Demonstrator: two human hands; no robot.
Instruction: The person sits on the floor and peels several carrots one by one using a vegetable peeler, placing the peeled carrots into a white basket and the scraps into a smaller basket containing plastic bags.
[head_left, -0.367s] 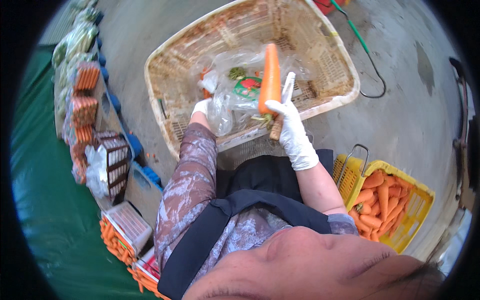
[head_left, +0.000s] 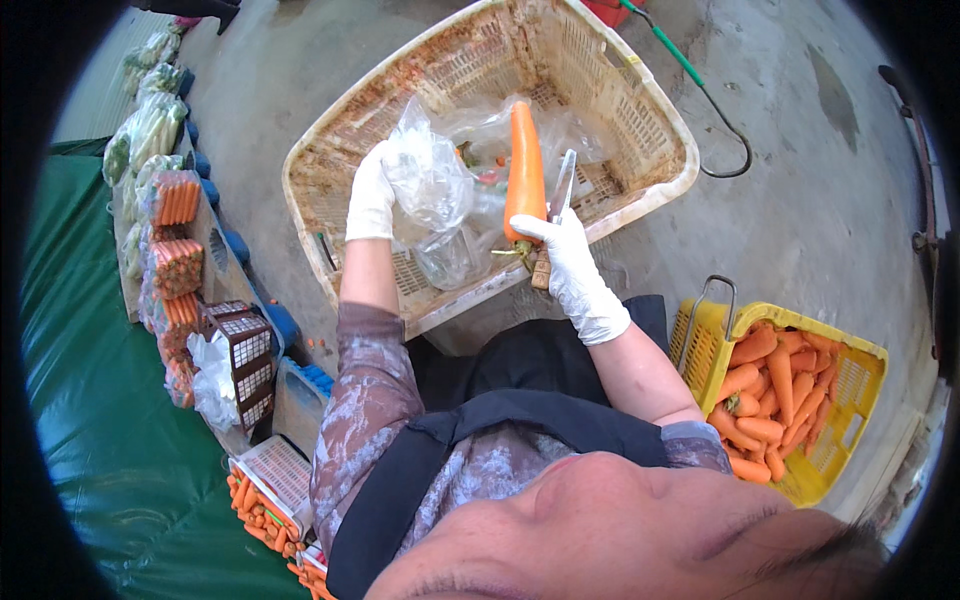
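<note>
In my right hand point(head_left: 565, 265), gloved in white, are a large orange carrot point(head_left: 525, 175) and a knife. The carrot's tip points away from me, and its cut green top is by my thumb. The knife blade point(head_left: 564, 182) sticks up beside the carrot, and its wooden handle point(head_left: 541, 270) shows below my fingers. My left hand point(head_left: 372, 195), also gloved, is closed on a crumpled clear plastic bag point(head_left: 430, 180); its fingertips are partly hidden by the bag. Both hands are over a dirty white plastic crate point(head_left: 690, 165) with more clear plastic inside.
To my right stands a yellow crate point(head_left: 862, 400) of carrots point(head_left: 765, 425). A green-handled metal hook point(head_left: 690, 70) lies beyond the white crate. Along the left are bagged carrots point(head_left: 175, 200), a brown basket point(head_left: 250, 350), a carrot-filled white basket point(head_left: 275, 470) and a green sheet point(head_left: 110, 400).
My left hand has risen out of the white crate, lifting the crumpled plastic bag. My right hand still holds the carrot and knife, and the knife blade has turned slightly.
</note>
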